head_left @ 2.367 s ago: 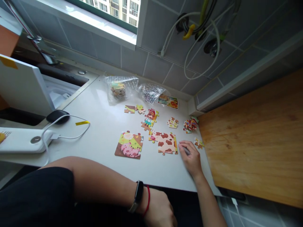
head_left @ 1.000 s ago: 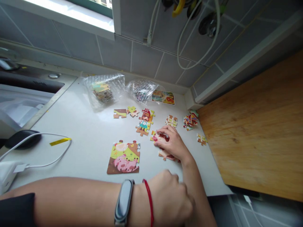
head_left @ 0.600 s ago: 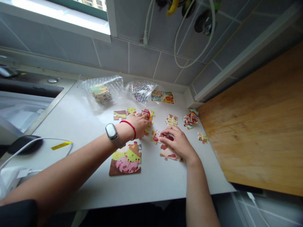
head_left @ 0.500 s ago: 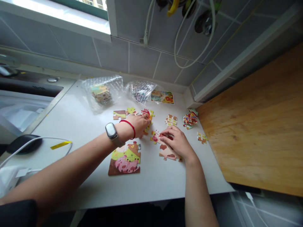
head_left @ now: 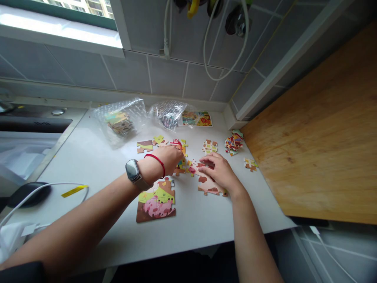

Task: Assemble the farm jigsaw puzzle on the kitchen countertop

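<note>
My left hand [head_left: 167,159], wearing a watch and a red cord, bends its fingers down onto jigsaw puzzle pieces [head_left: 180,169]; its palm hides part of them. A red barn piece [head_left: 176,142] shows just beyond its knuckles. My right hand [head_left: 219,171] curls its thumb and fingers round the edge of a puzzle piece above a joined brown-spotted section [head_left: 208,185]. Between the hands lies a pink-faced piece [head_left: 192,169], beside the left hand's pieces. Below my left wrist rests a joined puzzle section with a pink pig [head_left: 157,202].
Loose pieces [head_left: 210,146] and a piled stack [head_left: 233,142] lie to the right, with another piece [head_left: 250,164] near the wooden panel [head_left: 318,141]. Plastic bags [head_left: 120,120] and a picture card [head_left: 203,118] stand at the back. A cable [head_left: 63,183] lies left.
My left hand has moved slightly nearer to me, from the barn piece towards the pieces beside the pink-faced one. My right hand stays at the spotted section. The camera view has shifted a little.
</note>
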`<move>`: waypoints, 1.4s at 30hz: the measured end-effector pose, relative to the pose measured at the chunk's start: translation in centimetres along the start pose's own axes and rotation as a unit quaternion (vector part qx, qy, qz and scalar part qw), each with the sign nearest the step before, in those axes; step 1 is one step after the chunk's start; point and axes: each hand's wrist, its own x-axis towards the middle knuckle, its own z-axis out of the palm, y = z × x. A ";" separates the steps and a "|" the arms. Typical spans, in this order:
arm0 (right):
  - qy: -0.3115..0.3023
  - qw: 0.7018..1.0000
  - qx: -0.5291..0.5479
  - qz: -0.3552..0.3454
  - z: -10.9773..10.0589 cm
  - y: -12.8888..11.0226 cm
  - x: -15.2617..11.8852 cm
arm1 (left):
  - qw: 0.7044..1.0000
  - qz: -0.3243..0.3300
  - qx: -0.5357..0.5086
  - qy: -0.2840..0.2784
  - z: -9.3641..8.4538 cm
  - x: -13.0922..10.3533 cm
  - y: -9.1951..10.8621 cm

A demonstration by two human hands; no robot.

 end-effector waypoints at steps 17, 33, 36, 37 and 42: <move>0.002 0.999 -0.033 -0.024 0.1 -0.6 -0.3 | 1.000 -0.009 0.019 0.018 -0.1 0.4 -0.7; 0.053 0.997 -0.014 -0.061 -0.2 0.3 0.0 | 0.996 0.088 0.028 0.009 0.6 1.0 -0.3; 0.045 0.995 -0.002 -0.085 -0.3 0.4 -0.1 | 0.997 0.076 0.017 0.008 0.6 1.1 -0.4; 0.042 0.995 0.003 -0.089 -0.3 0.4 -0.1 | 0.997 0.073 0.012 0.004 0.6 1.1 -0.3; 0.035 0.994 0.021 -0.104 -0.2 0.8 -0.1 | 0.998 0.063 0.018 0.000 0.2 0.9 0.4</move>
